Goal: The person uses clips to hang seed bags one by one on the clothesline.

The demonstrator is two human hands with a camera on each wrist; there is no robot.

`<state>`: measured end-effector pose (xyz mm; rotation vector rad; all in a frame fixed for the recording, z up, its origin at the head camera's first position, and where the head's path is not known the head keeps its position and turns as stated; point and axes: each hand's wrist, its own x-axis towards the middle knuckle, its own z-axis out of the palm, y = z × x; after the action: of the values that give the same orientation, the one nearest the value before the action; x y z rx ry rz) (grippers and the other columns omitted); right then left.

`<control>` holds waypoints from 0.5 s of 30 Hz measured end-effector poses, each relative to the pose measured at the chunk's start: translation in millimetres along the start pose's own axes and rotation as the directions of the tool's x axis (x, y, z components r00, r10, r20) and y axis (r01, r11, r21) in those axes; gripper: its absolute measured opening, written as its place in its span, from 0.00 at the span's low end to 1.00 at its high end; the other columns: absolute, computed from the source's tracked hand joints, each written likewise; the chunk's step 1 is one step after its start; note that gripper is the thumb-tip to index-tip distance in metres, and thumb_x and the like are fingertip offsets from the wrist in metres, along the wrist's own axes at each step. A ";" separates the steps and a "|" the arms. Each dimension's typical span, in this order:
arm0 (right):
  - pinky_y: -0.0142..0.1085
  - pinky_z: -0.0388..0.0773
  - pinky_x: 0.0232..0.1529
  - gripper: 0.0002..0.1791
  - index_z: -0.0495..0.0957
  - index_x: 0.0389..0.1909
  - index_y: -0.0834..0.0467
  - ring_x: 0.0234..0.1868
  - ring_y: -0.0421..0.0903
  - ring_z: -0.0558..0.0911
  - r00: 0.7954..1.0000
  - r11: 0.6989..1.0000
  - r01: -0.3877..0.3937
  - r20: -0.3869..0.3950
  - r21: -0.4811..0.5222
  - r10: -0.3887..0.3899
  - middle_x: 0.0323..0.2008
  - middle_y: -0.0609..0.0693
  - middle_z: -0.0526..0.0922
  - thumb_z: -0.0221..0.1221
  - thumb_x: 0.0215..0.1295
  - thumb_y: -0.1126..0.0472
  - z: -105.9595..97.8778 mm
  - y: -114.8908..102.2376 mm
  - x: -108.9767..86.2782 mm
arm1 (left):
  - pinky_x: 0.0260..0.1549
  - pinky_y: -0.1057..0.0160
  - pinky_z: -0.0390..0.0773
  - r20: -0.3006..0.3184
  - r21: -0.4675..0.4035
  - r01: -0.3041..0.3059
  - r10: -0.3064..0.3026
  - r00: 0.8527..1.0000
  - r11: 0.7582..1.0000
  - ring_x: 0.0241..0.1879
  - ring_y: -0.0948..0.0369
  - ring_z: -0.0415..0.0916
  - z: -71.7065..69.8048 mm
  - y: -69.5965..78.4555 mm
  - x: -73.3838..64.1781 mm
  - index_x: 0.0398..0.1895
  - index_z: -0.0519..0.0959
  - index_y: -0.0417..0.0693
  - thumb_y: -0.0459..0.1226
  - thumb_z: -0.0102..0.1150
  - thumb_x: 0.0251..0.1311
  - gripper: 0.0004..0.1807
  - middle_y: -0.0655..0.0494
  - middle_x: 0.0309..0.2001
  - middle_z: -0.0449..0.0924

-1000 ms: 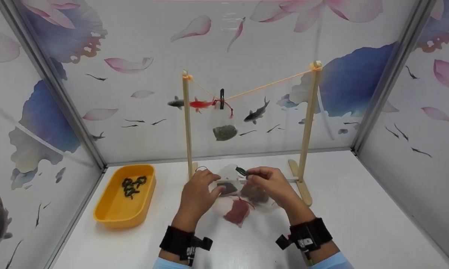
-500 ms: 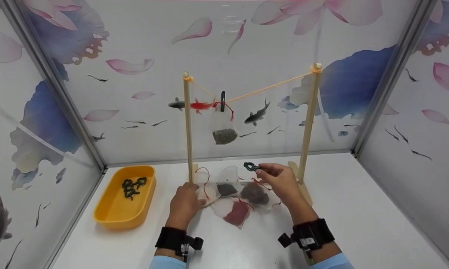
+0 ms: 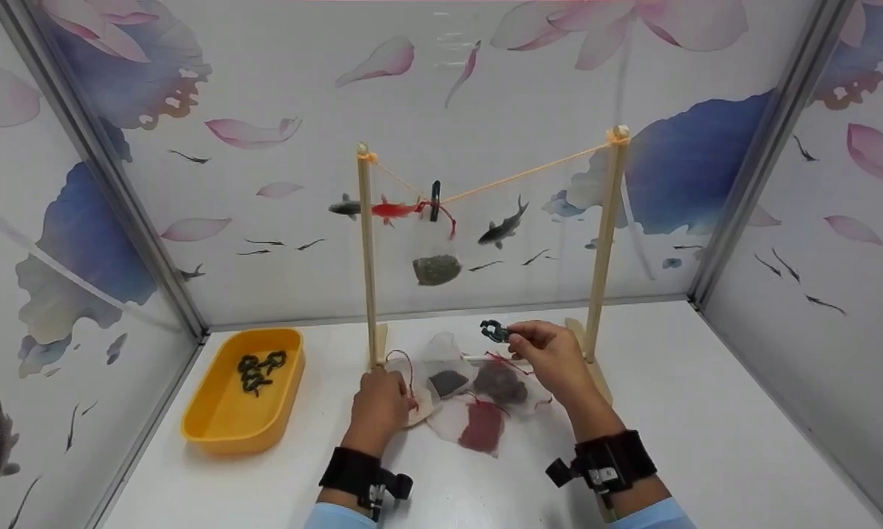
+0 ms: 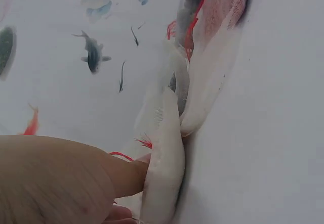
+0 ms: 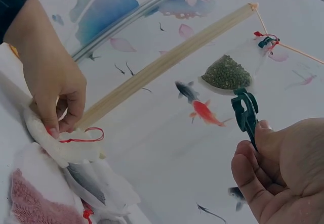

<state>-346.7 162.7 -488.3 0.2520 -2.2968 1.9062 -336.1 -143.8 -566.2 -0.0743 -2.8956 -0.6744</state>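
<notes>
My right hand (image 3: 548, 360) pinches a dark green spring clip (image 3: 494, 330) by one end, its jaws pointing left above the small mesh bags. With thumb and fingertips my left hand (image 3: 380, 404) grips a white-filled mesh drawstring bag (image 5: 83, 150), lying on the table by the left post. A loop of red drawstring (image 5: 96, 134) stands up from it. Right of that bag lie a black-filled mesh bag (image 3: 449, 382), a brownish one (image 3: 502, 383) and a red-filled one (image 3: 482, 427). A green-filled bag (image 5: 228, 74) hangs from the cord by another clip (image 5: 266, 42).
Two wooden posts (image 3: 368, 257) (image 3: 604, 257) on flat feet carry a sagging orange cord (image 3: 522, 173). At the left, a yellow tray (image 3: 214, 433) holds several dark green clips (image 3: 256, 373). Printed panels (image 3: 280, 66) enclose the white table on its back and sides.
My left hand has gone left from the black-filled bag to the white-filled one and now grips it. My right hand has drawn the clip up and right. The red-filled bag has shifted slightly right.
</notes>
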 end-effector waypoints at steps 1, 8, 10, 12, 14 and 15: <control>0.32 0.91 0.50 0.09 0.91 0.55 0.64 0.44 0.47 0.92 1.000 1.000 -0.004 -0.001 -0.005 0.004 0.44 0.53 0.93 0.67 0.81 0.68 -0.2 -0.4 -0.6 | 0.45 0.42 0.84 0.016 -0.003 0.006 -0.006 1.000 1.000 0.51 0.44 0.80 0.0 1.7 -0.6 0.40 0.86 0.43 0.41 0.85 0.62 0.16 0.41 0.46 0.84; 0.32 0.91 0.49 0.10 0.92 0.56 0.63 0.44 0.43 0.91 1.000 1.000 -0.010 0.008 -0.010 0.010 0.48 0.62 0.93 0.67 0.81 0.67 -3.4 -0.2 -1.1 | 0.59 0.38 0.85 0.123 -0.185 0.050 -0.027 0.992 0.982 0.60 0.42 0.84 -1.1 7.0 -3.0 0.59 0.87 0.38 0.37 0.89 0.57 0.29 0.39 0.57 0.87; 0.32 0.90 0.48 0.10 0.92 0.56 0.64 0.44 0.47 0.92 1.000 1.000 -0.003 0.010 -0.014 0.003 0.46 0.59 0.94 0.67 0.81 0.67 -4.1 0.8 -0.1 | 0.61 0.40 0.85 0.143 -0.248 0.061 -0.026 0.989 0.967 0.61 0.42 0.84 -1.9 7.2 -3.8 0.60 0.87 0.36 0.35 0.89 0.56 0.29 0.38 0.60 0.87; 0.31 0.90 0.46 0.10 0.91 0.56 0.64 0.44 0.46 0.92 1.000 1.000 0.005 0.012 -0.019 -0.005 0.44 0.55 0.94 0.67 0.81 0.67 -4.7 2.3 1.2 | 0.64 0.40 0.84 0.172 -0.275 0.051 -0.003 0.985 0.960 0.64 0.42 0.82 -3.1 8.3 -5.2 0.61 0.86 0.36 0.33 0.89 0.55 0.31 0.37 0.62 0.85; 0.30 0.89 0.45 0.10 0.91 0.56 0.64 0.43 0.45 0.92 1.000 1.000 0.011 0.013 -0.025 -0.010 0.43 0.53 0.94 0.67 0.81 0.67 -5.0 3.7 2.3 | 0.66 0.39 0.82 0.199 -0.303 0.022 0.040 0.979 0.953 0.66 0.41 0.80 -4.0 9.5 -5.5 0.62 0.84 0.36 0.31 0.88 0.54 0.32 0.35 0.64 0.84; 0.29 0.88 0.44 0.10 0.92 0.55 0.64 0.42 0.44 0.92 1.000 1.000 0.012 0.012 -0.028 -0.012 0.43 0.54 0.94 0.67 0.81 0.67 -4.9 3.7 2.4 | 0.68 0.38 0.81 0.212 -0.318 0.005 0.066 0.975 0.948 0.67 0.41 0.79 -4.1 10.1 -5.6 0.62 0.84 0.37 0.30 0.87 0.54 0.32 0.35 0.65 0.83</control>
<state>-349.7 168.1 -490.4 0.2744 -2.3221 1.8707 -329.1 -136.7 -559.1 -0.2483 -2.9521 -1.1923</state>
